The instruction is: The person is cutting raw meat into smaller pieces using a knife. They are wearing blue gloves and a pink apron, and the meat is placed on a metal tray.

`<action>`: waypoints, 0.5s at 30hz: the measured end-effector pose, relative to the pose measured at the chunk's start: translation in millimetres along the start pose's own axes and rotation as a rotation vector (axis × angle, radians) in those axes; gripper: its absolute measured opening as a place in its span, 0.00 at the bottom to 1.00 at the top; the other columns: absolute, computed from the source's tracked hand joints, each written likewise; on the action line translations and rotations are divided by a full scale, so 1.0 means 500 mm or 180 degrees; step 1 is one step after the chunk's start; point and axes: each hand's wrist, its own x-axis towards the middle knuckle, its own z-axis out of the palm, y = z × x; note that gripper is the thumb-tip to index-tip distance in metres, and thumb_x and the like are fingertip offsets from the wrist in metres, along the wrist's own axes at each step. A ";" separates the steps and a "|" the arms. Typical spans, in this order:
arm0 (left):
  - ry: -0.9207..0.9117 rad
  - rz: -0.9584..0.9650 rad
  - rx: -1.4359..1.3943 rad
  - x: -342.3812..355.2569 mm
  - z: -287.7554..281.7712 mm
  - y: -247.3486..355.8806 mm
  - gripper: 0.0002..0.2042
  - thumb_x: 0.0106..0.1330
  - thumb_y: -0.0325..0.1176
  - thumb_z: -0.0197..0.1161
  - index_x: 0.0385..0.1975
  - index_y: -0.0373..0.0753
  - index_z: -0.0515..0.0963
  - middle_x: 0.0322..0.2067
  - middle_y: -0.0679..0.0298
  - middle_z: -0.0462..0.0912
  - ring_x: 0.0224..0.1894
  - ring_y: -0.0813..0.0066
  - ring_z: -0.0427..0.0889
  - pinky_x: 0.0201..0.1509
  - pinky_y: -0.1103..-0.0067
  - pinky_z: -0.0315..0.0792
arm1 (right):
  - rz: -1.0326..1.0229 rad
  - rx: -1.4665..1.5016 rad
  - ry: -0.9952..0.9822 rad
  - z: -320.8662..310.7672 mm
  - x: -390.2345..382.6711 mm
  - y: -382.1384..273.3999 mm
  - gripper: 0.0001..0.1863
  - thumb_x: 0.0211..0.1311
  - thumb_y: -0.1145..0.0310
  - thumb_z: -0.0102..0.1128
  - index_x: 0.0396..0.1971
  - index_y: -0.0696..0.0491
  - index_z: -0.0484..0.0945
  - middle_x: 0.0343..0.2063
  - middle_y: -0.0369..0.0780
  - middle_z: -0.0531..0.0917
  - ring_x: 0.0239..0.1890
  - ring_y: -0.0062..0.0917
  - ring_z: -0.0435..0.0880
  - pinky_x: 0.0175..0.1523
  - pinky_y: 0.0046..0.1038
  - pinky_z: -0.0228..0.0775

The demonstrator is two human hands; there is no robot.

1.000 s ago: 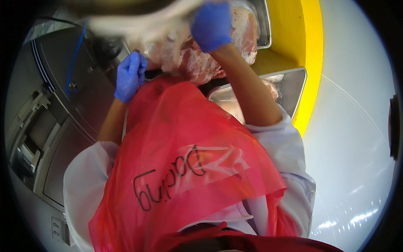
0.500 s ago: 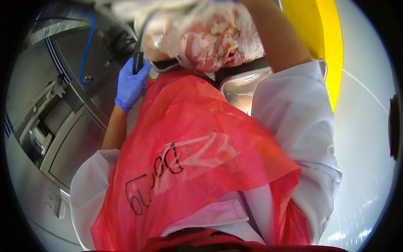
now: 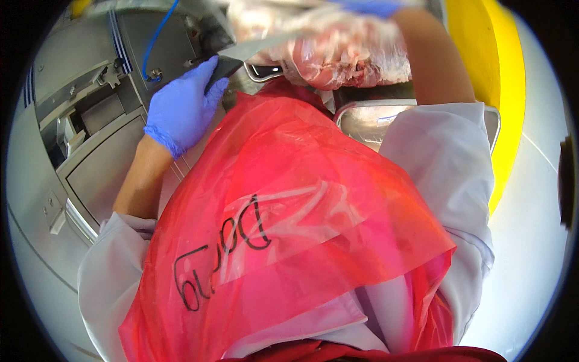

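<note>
Knife (image 3: 254, 47) in left hand (image 3: 181, 107) has swung rightward toward the meat (image 3: 347, 58)

2 thin blue gloves (image 3: 181, 99) cover the left hand (image 3: 184, 111) and right hand (image 3: 374, 7), the left with a wrinkled cuff (image 3: 166, 142). Loose whitish sleeves (image 3: 434, 160) stop short of them, leaving the forearms (image 3: 137, 184) bare. Over a pale coat (image 3: 341, 335) hangs a sheer, glossy red apron (image 3: 344, 259), creased, black handwriting (image 3: 224, 247) across it. Dark red cloth (image 3: 392, 357) shows lowest.
</note>
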 end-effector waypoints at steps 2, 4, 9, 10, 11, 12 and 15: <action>-0.0211 -0.0173 0.0253 0.009 -0.026 0.017 0.23 0.78 0.51 0.51 0.60 0.40 0.75 0.43 0.45 0.86 0.45 0.42 0.85 0.49 0.56 0.79 | -0.0139 -0.0124 -0.0073 0.003 0.008 0.010 0.24 0.69 0.39 0.61 0.36 0.47 0.80 0.24 0.34 0.75 0.25 0.23 0.72 0.30 0.27 0.64; -0.0390 -0.0350 0.0445 0.014 -0.047 0.027 0.23 0.78 0.52 0.50 0.59 0.40 0.75 0.42 0.45 0.86 0.45 0.42 0.85 0.48 0.55 0.78 | -0.0298 -0.0323 -0.0225 0.031 0.013 0.006 0.24 0.69 0.40 0.61 0.37 0.48 0.80 0.25 0.34 0.75 0.27 0.24 0.72 0.32 0.28 0.64; -0.0596 -0.0227 0.0730 0.061 -0.135 0.075 0.24 0.79 0.52 0.50 0.60 0.38 0.76 0.44 0.43 0.85 0.49 0.40 0.83 0.53 0.55 0.75 | -0.0252 0.0183 -0.0054 0.005 -0.046 0.000 0.24 0.69 0.41 0.60 0.36 0.50 0.82 0.27 0.36 0.77 0.28 0.26 0.72 0.32 0.31 0.64; -0.0569 -0.0292 0.0687 0.052 -0.138 0.073 0.24 0.79 0.51 0.50 0.58 0.37 0.77 0.43 0.43 0.85 0.48 0.40 0.83 0.53 0.55 0.75 | -0.0227 0.0334 -0.0170 0.027 -0.046 0.006 0.24 0.69 0.42 0.61 0.35 0.50 0.82 0.27 0.37 0.77 0.28 0.26 0.72 0.32 0.32 0.64; -0.0545 -0.0360 0.0644 0.043 -0.139 0.071 0.23 0.79 0.51 0.50 0.56 0.36 0.77 0.42 0.43 0.85 0.48 0.40 0.83 0.52 0.55 0.75 | -0.0243 0.0291 -0.0116 0.050 -0.042 0.008 0.24 0.69 0.42 0.60 0.36 0.51 0.82 0.27 0.37 0.77 0.28 0.27 0.72 0.32 0.32 0.64; -0.0640 -0.0347 0.0586 0.041 -0.136 0.066 0.23 0.79 0.50 0.50 0.55 0.35 0.77 0.41 0.43 0.85 0.47 0.40 0.83 0.51 0.55 0.75 | -0.0254 0.0248 -0.0068 0.078 -0.037 0.009 0.24 0.69 0.42 0.60 0.36 0.51 0.83 0.27 0.37 0.77 0.28 0.27 0.72 0.31 0.33 0.64; -0.0705 0.0144 0.0570 0.067 -0.153 0.066 0.21 0.80 0.48 0.50 0.49 0.32 0.77 0.37 0.43 0.84 0.44 0.40 0.82 0.49 0.55 0.74 | -0.0625 0.0216 0.0178 0.075 -0.005 0.004 0.26 0.70 0.43 0.59 0.38 0.55 0.83 0.26 0.39 0.79 0.28 0.29 0.76 0.32 0.36 0.69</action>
